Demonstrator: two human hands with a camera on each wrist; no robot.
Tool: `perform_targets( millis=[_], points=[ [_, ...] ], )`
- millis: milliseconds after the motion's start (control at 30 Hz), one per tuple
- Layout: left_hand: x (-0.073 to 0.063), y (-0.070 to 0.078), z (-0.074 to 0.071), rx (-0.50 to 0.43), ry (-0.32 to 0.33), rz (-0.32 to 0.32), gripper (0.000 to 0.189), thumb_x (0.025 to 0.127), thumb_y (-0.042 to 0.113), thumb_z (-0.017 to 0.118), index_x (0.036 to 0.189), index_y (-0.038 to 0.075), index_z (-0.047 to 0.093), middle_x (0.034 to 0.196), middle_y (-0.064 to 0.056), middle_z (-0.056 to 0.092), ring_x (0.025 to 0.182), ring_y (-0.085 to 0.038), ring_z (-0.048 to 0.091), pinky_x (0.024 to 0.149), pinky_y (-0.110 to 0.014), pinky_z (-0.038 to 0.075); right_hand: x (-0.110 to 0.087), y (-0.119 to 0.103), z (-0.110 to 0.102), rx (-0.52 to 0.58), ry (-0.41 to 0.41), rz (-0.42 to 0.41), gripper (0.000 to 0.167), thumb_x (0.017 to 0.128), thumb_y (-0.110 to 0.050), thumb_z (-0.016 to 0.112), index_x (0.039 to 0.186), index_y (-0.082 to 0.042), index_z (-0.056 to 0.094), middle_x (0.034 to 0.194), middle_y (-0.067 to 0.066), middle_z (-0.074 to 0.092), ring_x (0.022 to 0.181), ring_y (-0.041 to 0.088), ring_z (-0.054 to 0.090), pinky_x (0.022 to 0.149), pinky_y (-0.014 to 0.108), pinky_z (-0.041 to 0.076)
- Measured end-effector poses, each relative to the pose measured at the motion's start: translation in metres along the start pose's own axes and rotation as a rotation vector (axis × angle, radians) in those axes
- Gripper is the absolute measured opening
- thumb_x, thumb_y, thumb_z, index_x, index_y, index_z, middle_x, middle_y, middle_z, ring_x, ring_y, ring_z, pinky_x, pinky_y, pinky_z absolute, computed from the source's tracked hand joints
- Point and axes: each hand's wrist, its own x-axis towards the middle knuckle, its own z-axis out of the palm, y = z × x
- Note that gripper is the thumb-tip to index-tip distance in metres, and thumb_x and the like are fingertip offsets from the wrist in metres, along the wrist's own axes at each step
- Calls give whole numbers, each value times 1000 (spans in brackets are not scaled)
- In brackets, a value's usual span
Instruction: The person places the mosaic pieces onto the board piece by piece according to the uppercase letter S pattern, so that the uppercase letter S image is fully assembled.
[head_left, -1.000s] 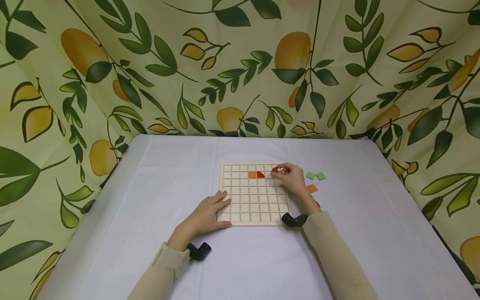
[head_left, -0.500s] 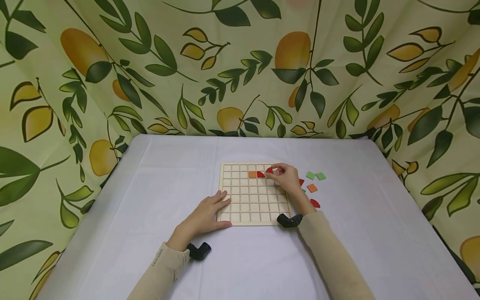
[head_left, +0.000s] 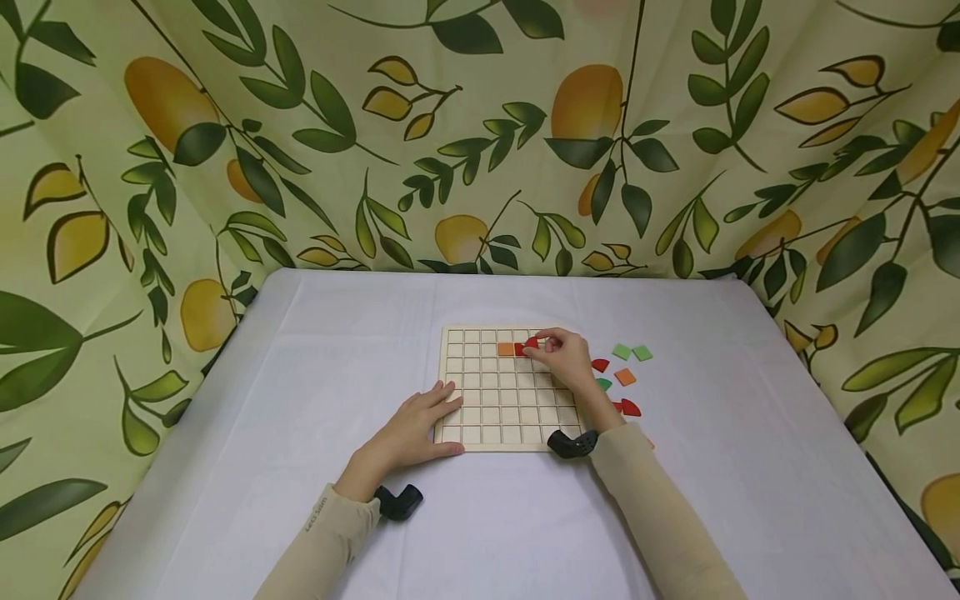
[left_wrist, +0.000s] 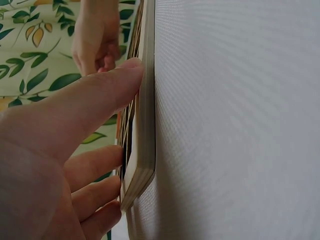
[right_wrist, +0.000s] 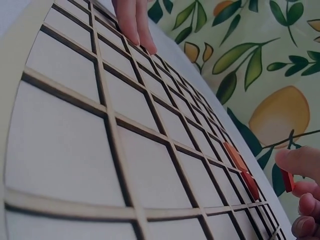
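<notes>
A leafy curtain [head_left: 480, 92] is hanging behind the white surface [head_left: 337, 333], where a gridded board [head_left: 510, 414] is lying. The left hand [head_left: 412, 427] is resting, fingers spread, on the board's near left corner. The right hand [head_left: 564, 357] is pinching a red wedge [right_wrist: 287, 181] over the far part of the board, near an orange square [head_left: 506, 349] and a red tile [right_wrist: 249, 185] sitting side by side in cells. Loose pieces [head_left: 626, 377] are lying to the right.

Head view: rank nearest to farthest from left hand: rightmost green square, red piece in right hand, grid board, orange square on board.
1. Grid board: left hand touches its left edge.
2. Orange square: on the board, far half.
3. Red piece: in the right hand, right of the orange square.
4. Rightmost green square: off the board, to its right.
</notes>
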Motion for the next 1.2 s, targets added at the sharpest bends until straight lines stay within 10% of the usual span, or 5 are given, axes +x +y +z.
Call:
perform_targets(
  millis=[1200],
  points=[
    [0, 0, 0, 9, -6, -5, 75, 82, 45, 72, 143, 9, 46, 158, -13, 32, 150, -33, 26, 119, -57, 25, 2, -15, 21, 30, -6, -4, 37, 78, -23, 81, 104, 0, 69, 66, 0, 48, 64, 12, 42, 59, 21, 34]
  ],
)
